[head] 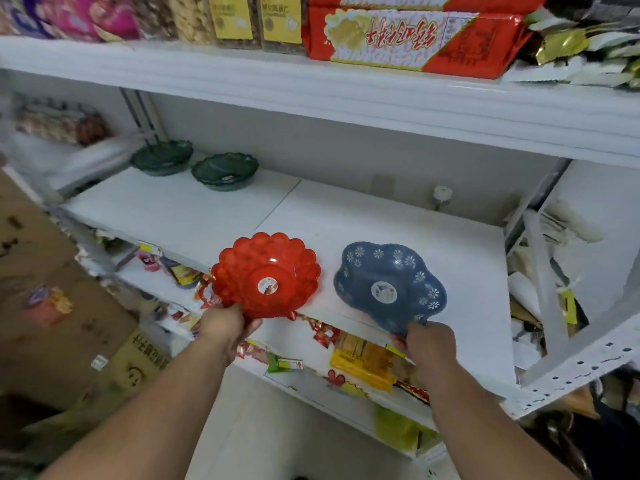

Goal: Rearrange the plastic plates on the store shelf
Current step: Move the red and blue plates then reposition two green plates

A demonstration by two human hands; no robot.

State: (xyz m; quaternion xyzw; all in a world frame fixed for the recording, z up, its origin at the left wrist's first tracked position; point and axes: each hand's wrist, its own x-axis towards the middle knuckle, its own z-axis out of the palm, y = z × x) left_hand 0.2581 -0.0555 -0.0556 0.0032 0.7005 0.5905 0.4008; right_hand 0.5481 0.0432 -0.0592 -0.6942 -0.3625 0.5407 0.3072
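A red scalloped plastic plate (266, 274) with a round sticker hangs over the front edge of the white middle shelf (214, 216). My left hand (227, 323) grips its near rim. To the right, a blue flower-patterned plate (389, 284) lies on the shelf, and my right hand (427, 342) pinches its near edge. Two dark green plates (162, 156) (225, 169) sit side by side at the back left of the same shelf.
The upper shelf (346, 98) carries red snack boxes (408, 32) and jars. Snack packets (360, 362) fill the lower shelf. Cardboard boxes (52, 289) stand at the left. A slanted metal rack frame (568, 351) with paper clutter is at the right. A small white fitting (442, 195) sits at the shelf's back.
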